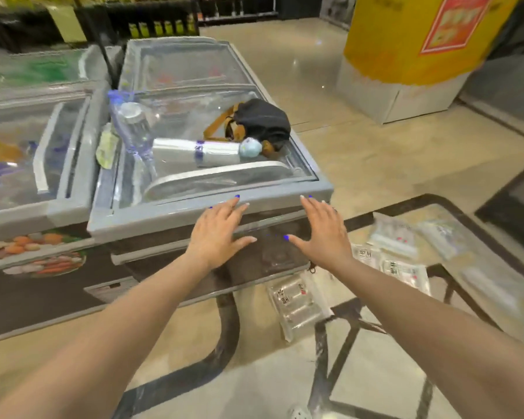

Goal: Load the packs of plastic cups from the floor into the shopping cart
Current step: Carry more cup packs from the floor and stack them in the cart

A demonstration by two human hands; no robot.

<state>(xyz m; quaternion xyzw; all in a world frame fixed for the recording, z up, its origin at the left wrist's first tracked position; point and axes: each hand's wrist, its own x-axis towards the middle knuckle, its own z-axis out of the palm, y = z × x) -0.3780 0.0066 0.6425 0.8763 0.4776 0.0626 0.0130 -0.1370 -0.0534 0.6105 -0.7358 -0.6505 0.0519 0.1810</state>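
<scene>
My left hand (221,234) and my right hand (321,234) reach forward side by side, palms down and fingers spread, holding nothing. They hover in front of the grey rim of a chest freezer (212,201). The shopping cart's dark frame (436,199) is at the lower right, blurred. Clear packs of plastic cups (395,237) lie inside it, near my right wrist. Another pack (297,300) lies lower, below my right forearm; I cannot tell whether it rests on the floor or in the cart. A long sleeve of white cups (200,152) lies on the freezer lid.
On the freezer lid also lie a water bottle (130,128), a black bag with brown straps (260,119) and a pale face mask (250,148). A second freezer (28,146) stands to the left. A yellow pillar (412,40) stands at the back right on the tiled floor (360,158).
</scene>
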